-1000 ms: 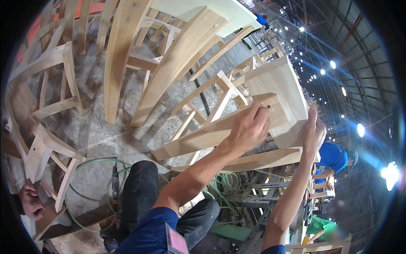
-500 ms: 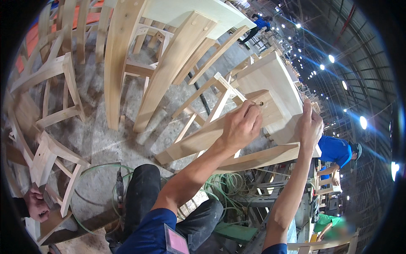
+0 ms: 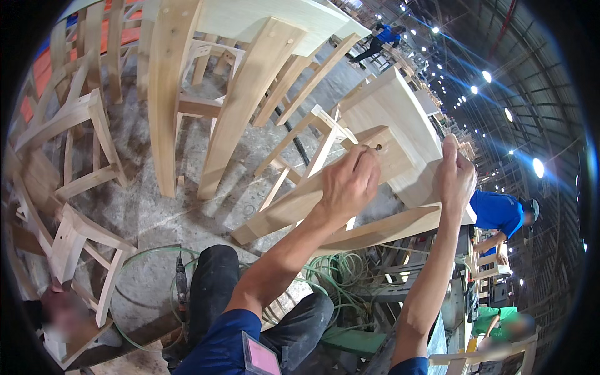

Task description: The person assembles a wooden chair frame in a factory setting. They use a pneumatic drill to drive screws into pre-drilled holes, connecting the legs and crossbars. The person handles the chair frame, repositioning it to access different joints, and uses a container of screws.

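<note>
In front of me lies a pale wooden table turned on its side, its flat panel (image 3: 375, 100) facing me and its tapered legs pointing toward my lower left. My left hand (image 3: 351, 184) pinches at the top of the nearer leg (image 3: 294, 200), fingertips at a small hole with something dark and metallic in it. Whatever the fingers hold is too small to make out. My right hand (image 3: 455, 178) has its fingers curled at the panel's right edge, above the lower leg (image 3: 381, 228). The thumb points upward along that edge.
At the upper left stands another table with thick legs (image 3: 247, 106). Wooden frames (image 3: 81, 231) crowd the left side. A power tool (image 3: 181, 281) hangs near my knee, and green hoses (image 3: 334, 272) lie coiled below. Co-workers in blue (image 3: 500, 212) and green (image 3: 494, 322) are at the right.
Both hands stay at the same spots on the table. My view has shifted slightly, and the co-worker's hand at the lower left has moved and blurred.
</note>
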`<state>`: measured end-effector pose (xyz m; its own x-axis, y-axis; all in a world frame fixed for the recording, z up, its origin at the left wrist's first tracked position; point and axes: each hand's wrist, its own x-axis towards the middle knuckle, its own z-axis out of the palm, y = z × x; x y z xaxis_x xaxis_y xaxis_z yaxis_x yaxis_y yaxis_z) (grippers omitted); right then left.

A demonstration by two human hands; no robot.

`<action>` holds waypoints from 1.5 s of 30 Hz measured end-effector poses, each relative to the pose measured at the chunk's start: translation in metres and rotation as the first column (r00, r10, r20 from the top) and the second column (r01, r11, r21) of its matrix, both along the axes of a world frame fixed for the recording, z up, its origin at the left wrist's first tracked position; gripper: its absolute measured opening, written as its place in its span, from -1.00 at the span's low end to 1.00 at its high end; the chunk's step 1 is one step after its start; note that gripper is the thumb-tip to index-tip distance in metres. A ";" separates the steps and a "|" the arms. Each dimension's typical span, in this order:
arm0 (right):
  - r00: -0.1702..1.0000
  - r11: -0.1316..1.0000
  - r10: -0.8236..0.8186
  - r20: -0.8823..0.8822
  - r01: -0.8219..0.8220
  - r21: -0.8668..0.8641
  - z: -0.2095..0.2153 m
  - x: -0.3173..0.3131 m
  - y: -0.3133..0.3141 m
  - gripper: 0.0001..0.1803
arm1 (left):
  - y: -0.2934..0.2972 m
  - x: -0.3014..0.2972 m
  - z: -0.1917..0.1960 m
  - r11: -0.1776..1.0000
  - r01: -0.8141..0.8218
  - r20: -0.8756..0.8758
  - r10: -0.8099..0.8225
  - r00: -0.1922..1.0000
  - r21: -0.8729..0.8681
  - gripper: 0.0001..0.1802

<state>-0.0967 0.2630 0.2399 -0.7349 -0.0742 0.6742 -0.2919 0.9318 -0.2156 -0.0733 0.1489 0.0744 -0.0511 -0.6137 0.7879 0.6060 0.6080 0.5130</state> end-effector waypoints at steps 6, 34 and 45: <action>1.000 0.999 -0.017 0.025 0.016 0.041 0.003 -0.006 0.010 -0.24 | 0.002 0.005 0.005 0.998 -0.018 0.074 0.022 0.997 -0.052 -0.90; 0.995 0.996 0.083 -0.047 -0.081 0.048 0.001 -0.009 0.017 -0.28 | -0.053 0.016 0.037 0.923 0.186 0.344 -0.063 0.937 -0.337 -0.89; 0.991 0.991 0.131 0.035 -0.130 -0.030 0.003 -0.010 0.026 -0.31 | -0.059 0.073 0.047 0.670 0.628 0.144 -0.721 0.678 0.396 -0.77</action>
